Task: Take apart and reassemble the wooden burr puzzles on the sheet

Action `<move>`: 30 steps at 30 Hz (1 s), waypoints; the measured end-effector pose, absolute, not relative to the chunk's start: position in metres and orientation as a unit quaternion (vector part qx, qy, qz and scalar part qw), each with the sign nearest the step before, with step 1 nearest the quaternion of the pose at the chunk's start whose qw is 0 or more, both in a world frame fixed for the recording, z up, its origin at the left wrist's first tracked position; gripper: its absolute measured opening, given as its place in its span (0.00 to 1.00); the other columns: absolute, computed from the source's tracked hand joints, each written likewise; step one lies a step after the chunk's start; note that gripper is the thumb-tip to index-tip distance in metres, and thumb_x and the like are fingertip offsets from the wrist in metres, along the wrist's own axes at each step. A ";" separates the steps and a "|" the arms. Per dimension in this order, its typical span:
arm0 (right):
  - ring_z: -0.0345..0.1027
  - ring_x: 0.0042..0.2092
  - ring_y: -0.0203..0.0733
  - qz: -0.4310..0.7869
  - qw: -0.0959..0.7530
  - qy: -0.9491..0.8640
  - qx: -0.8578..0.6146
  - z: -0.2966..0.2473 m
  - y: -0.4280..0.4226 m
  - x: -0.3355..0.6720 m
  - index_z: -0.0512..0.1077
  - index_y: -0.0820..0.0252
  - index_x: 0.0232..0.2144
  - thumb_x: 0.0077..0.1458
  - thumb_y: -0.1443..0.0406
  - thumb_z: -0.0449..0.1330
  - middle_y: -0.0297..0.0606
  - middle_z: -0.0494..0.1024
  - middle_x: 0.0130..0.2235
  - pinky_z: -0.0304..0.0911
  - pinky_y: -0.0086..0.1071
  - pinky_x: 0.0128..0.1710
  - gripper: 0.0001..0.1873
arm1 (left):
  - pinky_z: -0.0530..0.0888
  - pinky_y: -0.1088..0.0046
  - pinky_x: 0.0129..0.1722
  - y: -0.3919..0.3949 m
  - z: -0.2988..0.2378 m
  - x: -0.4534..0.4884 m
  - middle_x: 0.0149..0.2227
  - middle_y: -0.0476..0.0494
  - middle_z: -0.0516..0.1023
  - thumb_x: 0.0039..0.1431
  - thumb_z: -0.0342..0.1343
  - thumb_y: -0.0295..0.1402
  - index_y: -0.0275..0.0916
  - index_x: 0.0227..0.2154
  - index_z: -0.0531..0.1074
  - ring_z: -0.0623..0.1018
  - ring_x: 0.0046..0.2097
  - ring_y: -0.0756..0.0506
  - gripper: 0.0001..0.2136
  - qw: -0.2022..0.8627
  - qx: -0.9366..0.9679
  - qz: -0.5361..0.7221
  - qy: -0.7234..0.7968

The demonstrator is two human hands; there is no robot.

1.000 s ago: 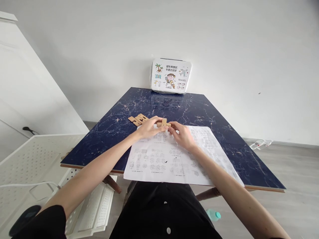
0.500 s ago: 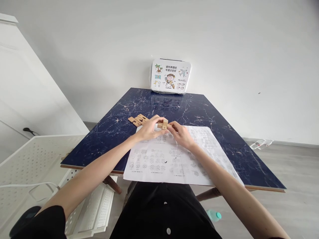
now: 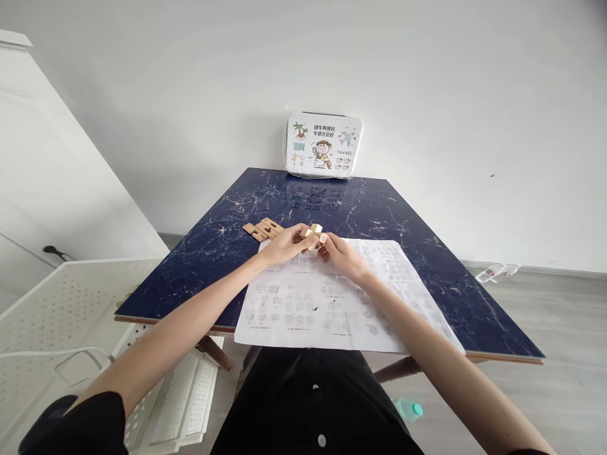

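Between both hands, above the top of a printed sheet (image 3: 303, 316), is a small wooden interlocking puzzle (image 3: 316, 229) of pale blocks that jut out in several directions. My left hand (image 3: 287, 245) grips it from the left, thumb across its front. From the right, the fingertips of my right hand (image 3: 344, 256) close on it beside a block end with a dark mark. Fingers hide part of the puzzle. Flat wooden pieces (image 3: 258, 232) with cut-outs and dark marks lie on the table just left of my left hand.
The dark blue marbled table (image 3: 203, 278) carries the sheet, which hangs slightly over its front edge. A white printed case (image 3: 324, 145) stands against the wall at the back. A white perforated rack (image 3: 47, 309) is at the left, and a bottle (image 3: 408, 409) is on the floor.
The wooden puzzle has been turned in my hands, so a marked block end now faces right. My left thumb has come up over its front.
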State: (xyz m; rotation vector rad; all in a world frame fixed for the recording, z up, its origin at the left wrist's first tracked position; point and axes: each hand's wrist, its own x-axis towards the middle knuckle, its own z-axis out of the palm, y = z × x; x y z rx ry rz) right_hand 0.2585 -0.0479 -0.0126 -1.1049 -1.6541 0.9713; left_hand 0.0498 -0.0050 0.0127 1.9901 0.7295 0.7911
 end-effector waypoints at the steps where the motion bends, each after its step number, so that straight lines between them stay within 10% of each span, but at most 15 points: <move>1: 0.70 0.34 0.41 0.374 0.458 -0.662 -0.461 -0.014 -0.047 0.258 0.70 0.56 0.38 0.68 0.41 0.48 0.40 0.77 0.36 0.66 0.36 0.36 0.27 | 0.74 0.68 0.38 -0.005 0.011 0.050 0.42 0.42 0.79 0.66 0.57 0.53 0.41 0.48 0.71 0.80 0.40 0.44 0.21 0.419 0.792 0.323 0.305; 14: 0.68 0.28 0.38 0.406 0.502 -0.649 -0.403 -0.013 -0.046 0.261 0.68 0.57 0.38 0.61 0.41 0.60 0.34 0.75 0.28 0.66 0.35 0.31 0.25 | 0.74 0.60 0.51 -0.009 0.014 0.049 0.59 0.35 0.74 0.62 0.61 0.54 0.43 0.60 0.67 0.77 0.56 0.36 0.29 0.349 0.818 0.318 0.328; 23: 0.71 0.32 0.40 0.361 0.475 -0.700 -0.392 -0.010 -0.052 0.261 0.68 0.58 0.44 0.64 0.42 0.57 0.38 0.78 0.32 0.70 0.38 0.36 0.25 | 0.67 0.70 0.29 -0.014 0.025 0.049 0.33 0.44 0.78 0.65 0.54 0.59 0.41 0.48 0.76 0.76 0.31 0.45 0.26 0.381 0.819 0.279 0.326; 30: 0.74 0.35 0.44 0.282 0.465 -0.728 -0.418 -0.008 -0.058 0.261 0.69 0.57 0.47 0.68 0.46 0.55 0.40 0.80 0.34 0.68 0.38 0.37 0.22 | 0.68 0.70 0.32 -0.017 0.031 0.049 0.34 0.44 0.79 0.68 0.51 0.56 0.41 0.46 0.75 0.76 0.34 0.45 0.23 0.406 0.815 0.280 0.305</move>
